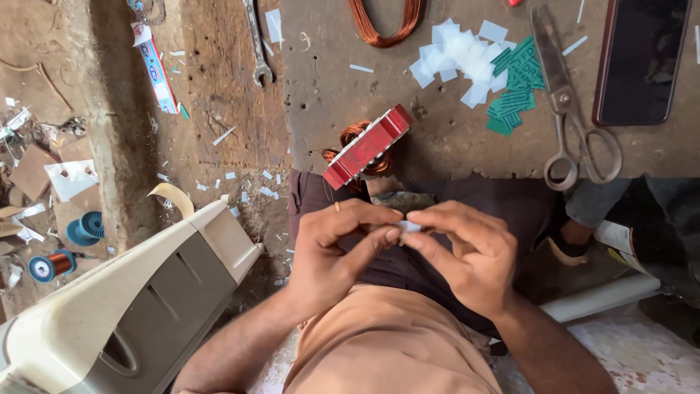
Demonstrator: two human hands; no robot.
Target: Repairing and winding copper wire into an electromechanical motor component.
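Small white slip [409, 226], thin and flat, probably paper or plastic film, pinched between the fingertips of both hands over the lap. Left hand [335, 244] curled narrow, thumb and forefinger closed on the slip's left edge; right hand [467, 252] closed on its right edge the same way. Most of the slip is hidden by fingers.

Just beyond the hands, a red laminated metal core [367, 147], rectangular, tilted on edge, with glossy copper windings [354, 135] bulging out behind it. It sits at the near edge of a rough, pitted brown bench [328, 80].

Far on the bench: a loop of bare copper wire [384, 25]; a loose heap of white cut slips [459, 55], touching a smaller heap of green printed slips [514, 95] to its right. Right of those, steel scissors [572, 109], dull and worn, blades pointing far. A dark phone [642, 58] at the far right, face up. A steel spanner [257, 44] lies far left of the wire.

Near left, a cream plastic housing [131, 306] with slots. Far left on the dirt floor, two blue spools [65, 248], one carrying copper wire, amid card scraps and white offcuts.
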